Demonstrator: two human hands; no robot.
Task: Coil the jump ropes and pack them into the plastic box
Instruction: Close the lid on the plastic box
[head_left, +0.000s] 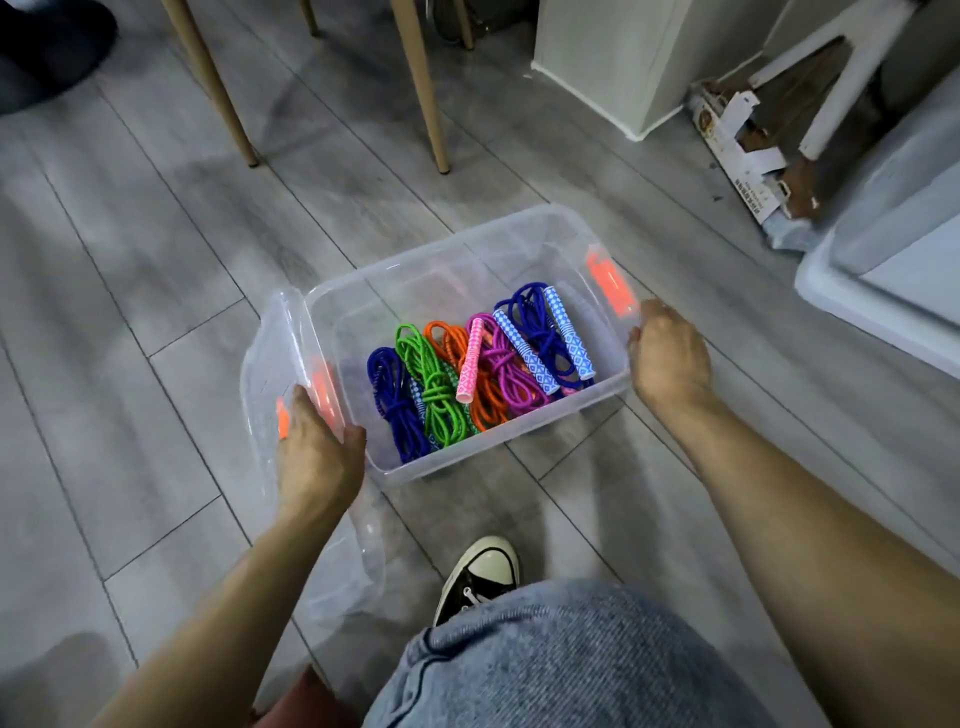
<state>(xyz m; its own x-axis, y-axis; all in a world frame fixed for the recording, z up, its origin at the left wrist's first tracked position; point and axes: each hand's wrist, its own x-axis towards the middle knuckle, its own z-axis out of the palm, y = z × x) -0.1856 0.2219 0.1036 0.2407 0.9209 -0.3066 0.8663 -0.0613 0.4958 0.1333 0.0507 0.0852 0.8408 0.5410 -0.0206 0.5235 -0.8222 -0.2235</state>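
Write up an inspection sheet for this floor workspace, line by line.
Surface: grey plank floor.
Job's things: clear plastic box on the floor, five coiled jump ropes inside: blue, green, orange, pink, blue. Clear lid stands tilted against the box's left end.
Clutter: torn cardboard at far right.
Hands: left hand holds the box's left end and the lid, fingers hidden; right hand on the right end by the orange latch.
Cables: nothing seen.
Surroundings: wooden chair legs, white cabinet, another pale bin, the person's sneaker.
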